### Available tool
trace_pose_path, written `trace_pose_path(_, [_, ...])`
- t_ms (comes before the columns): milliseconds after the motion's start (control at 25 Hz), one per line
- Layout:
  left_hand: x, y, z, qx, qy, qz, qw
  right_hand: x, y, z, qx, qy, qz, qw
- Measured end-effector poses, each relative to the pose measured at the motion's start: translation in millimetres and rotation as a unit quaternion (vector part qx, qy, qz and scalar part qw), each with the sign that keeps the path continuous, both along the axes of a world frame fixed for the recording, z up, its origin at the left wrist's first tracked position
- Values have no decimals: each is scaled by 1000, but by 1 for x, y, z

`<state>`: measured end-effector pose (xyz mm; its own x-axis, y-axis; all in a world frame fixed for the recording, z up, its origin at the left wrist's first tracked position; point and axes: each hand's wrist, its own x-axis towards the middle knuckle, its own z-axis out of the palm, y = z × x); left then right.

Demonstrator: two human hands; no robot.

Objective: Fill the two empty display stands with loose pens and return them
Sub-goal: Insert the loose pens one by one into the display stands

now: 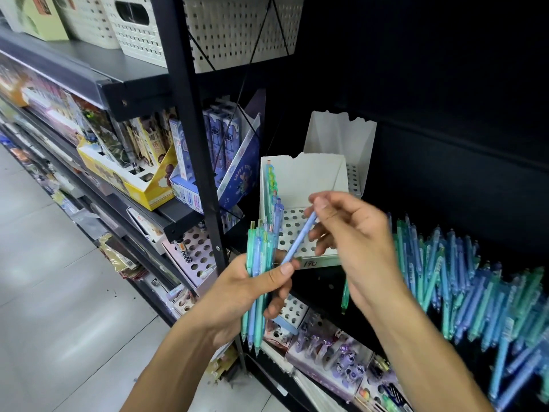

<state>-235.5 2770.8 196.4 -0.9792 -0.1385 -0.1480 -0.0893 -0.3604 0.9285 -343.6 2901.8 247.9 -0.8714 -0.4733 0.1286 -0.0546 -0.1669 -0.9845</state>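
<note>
My left hand (237, 295) grips a bunch of green and blue pens (259, 263), held upright in front of the shelf. My right hand (350, 233) pinches the top end of a single light-blue pen (298, 239); its lower end touches my left thumb. Behind my hands a white display stand (309, 179) sits on the dark shelf, with a few pens standing along its left wall and most holes bare. A second white stand (341, 135) stands behind it. A long heap of loose green and blue pens (463, 281) lies on the shelf at right.
A black shelf upright (196, 135) rises just left of the stands. Boxed stationery displays (136, 173) fill the shelves at left, and white baskets (225, 28) stand on top. Lower shelves hold more pen displays (329, 352). A tiled floor (59, 307) runs along the left.
</note>
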Motion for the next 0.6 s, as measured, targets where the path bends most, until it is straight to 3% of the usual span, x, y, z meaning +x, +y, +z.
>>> trace_pose_path(80, [3,-5,-3,-3,-21,27,999,-22,6,18,-54,58,-91,993])
trace_pose_path(160, [4,-7,-4,11,-21,53,998,-45,3,29,-49,155,-141,977])
trace_pose_path(360, [-3,-3,-3,72,-14,125,989,-66,-47,1,102,288,-103,947])
trace_pose_path(600, [-6,-6,-3,70,-18,163,984,-72,-64,-11,133,397,-90,904])
